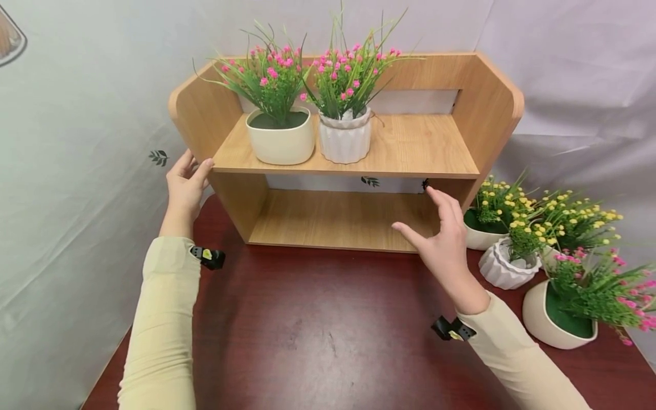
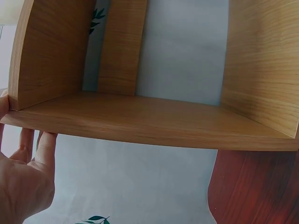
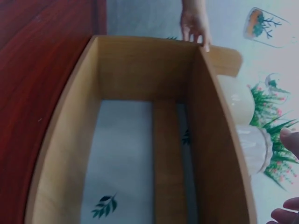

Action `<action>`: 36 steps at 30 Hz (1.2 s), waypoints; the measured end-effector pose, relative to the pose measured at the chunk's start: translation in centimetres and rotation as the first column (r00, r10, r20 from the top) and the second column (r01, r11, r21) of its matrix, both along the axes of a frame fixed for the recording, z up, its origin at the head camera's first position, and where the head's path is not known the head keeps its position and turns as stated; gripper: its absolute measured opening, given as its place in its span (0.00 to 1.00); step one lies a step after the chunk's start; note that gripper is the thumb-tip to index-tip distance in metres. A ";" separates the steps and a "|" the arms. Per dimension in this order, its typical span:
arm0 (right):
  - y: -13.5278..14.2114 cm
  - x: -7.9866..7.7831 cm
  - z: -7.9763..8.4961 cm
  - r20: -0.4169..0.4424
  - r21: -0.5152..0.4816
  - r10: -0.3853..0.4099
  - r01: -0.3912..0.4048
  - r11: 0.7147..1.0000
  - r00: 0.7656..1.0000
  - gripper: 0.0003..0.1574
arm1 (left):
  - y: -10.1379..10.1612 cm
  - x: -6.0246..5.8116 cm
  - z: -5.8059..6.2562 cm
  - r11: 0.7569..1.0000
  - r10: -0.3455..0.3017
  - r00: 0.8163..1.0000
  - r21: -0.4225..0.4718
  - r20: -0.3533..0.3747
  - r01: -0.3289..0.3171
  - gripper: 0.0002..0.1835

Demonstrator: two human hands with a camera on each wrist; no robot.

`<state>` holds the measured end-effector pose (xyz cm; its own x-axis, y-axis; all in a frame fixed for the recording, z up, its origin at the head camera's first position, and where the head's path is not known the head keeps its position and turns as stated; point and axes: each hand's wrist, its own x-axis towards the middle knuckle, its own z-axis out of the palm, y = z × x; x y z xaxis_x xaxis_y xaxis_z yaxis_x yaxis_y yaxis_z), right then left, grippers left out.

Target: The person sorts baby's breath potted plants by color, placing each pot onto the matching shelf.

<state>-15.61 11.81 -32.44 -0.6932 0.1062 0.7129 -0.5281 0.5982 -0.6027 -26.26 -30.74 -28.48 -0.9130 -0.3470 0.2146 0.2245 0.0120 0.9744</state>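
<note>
A light wooden two-tier shelf stands on the dark red table. My left hand grips the outer edge of its left side panel, thumb at the front and fingers underneath in the left wrist view. Thumb and fingers spread apart, my right hand hovers before the right part of the lower compartment and holds nothing. On the upper board sit two pots of pink flowers side by side: a smooth cream pot at left and a white ribbed pot beside it.
Right of the shelf stand a white ribbed pot with yellow flowers, a cream pot with yellow flowers, another yellow-flowered plant and a tilted cream pot with pink flowers. Pale cloth hangs behind the dark red table.
</note>
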 end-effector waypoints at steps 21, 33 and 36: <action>4.4 2.4 -6.0 0.143 0.024 -0.131 0.129 0.991 0.981 0.47 | 0.2 0.0 0.0 1.000 0.004 1.000 -0.013 0.004 -0.003 0.27; 6.0 4.2 -9.0 0.187 0.001 -0.215 0.218 0.976 0.959 0.45 | 0.2 0.0 0.0 0.999 -0.006 1.000 0.033 -0.029 0.007 0.27; 6.2 5.0 -9.4 0.227 -0.006 -0.239 0.247 0.969 0.944 0.44 | 0.2 0.0 0.0 0.999 -0.008 0.999 0.036 -0.033 0.009 0.27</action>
<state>-10.60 18.02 -41.84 -0.7842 0.3126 0.5361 -0.2189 0.6691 -0.7102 -26.27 -30.51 -28.49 -0.9084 -0.3477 0.2322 0.2566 -0.0253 0.9662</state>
